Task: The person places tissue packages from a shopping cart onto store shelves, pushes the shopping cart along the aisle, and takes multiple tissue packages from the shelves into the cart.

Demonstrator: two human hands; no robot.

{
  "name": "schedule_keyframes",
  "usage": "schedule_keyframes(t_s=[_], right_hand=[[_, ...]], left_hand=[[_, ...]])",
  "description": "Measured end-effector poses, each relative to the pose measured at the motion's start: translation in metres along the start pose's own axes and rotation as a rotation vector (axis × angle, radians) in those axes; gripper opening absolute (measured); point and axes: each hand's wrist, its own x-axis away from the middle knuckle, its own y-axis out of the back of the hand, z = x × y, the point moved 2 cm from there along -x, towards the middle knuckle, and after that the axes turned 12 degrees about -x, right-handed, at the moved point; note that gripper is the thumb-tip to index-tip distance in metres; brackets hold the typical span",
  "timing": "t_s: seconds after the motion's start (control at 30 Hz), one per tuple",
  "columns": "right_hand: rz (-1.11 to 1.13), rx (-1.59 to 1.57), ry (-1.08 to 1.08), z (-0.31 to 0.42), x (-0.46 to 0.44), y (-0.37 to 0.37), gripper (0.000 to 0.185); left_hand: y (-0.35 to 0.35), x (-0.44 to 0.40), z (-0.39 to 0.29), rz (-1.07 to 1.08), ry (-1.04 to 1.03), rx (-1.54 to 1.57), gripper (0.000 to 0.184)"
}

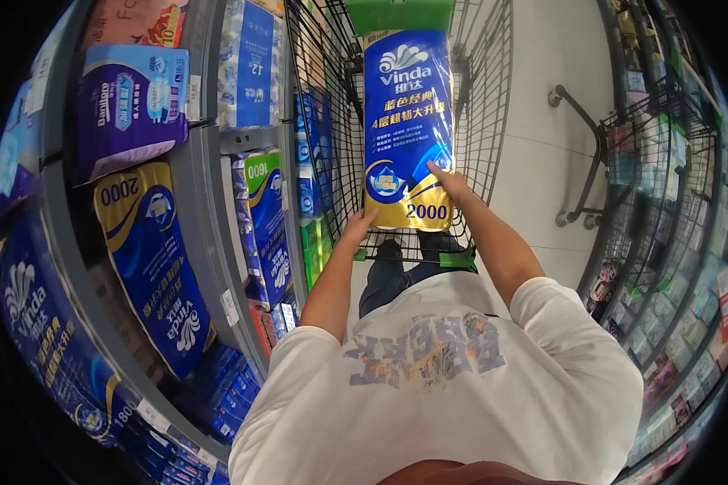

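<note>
A large blue and gold pack of Vinda toilet paper (408,105) is held between my two hands, over the wire shopping cart (493,97). My left hand (357,227) grips its lower left corner, with the thumb on the front. My right hand (450,183) is closed on the right edge, a little higher up, its thumb or a finger lying across the blue print. The far fingers of both hands are hidden behind the pack. At its top end the pack meets the cart's green panel (396,14); whether it rests on anything underneath is hidden.
Shelves on my left hold more blue Vinda packs (158,267), a purple Banitore pack (133,105) and a white-blue pack (249,65). The cart's green-ended handle (459,258) is close to my body. A wheeled black rack (598,153) stands across the tiled floor (534,162).
</note>
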Motion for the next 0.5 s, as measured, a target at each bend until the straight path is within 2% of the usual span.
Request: schedule_keyframes(t_s=[0.07, 0.23, 0.3, 0.37, 0.5], right_hand=[[0.022, -0.038, 0.006, 0.004, 0.009, -0.006, 0.055], [0.068, -0.144, -0.011, 0.003, 0.007, -0.011, 0.057], [0.062, -0.151, -0.022, 0.002, 0.003, -0.011, 0.057], [0.092, -0.227, -0.014, -0.001, 0.001, -0.012, 0.058], [0.095, -0.173, -0.092, 0.005, 0.005, -0.012, 0.063]], left_hand=[[-0.004, -0.003, -0.002, 0.182, -0.013, 0.016, 0.08], [-0.015, -0.015, -0.009, 0.175, -0.08, 0.145, 0.078], [-0.021, -0.032, -0.008, 0.079, -0.103, 0.275, 0.073], [-0.021, -0.034, -0.01, 0.079, -0.101, 0.268, 0.075], [-0.017, -0.008, -0.028, -0.006, -0.15, 0.262, 0.077]])
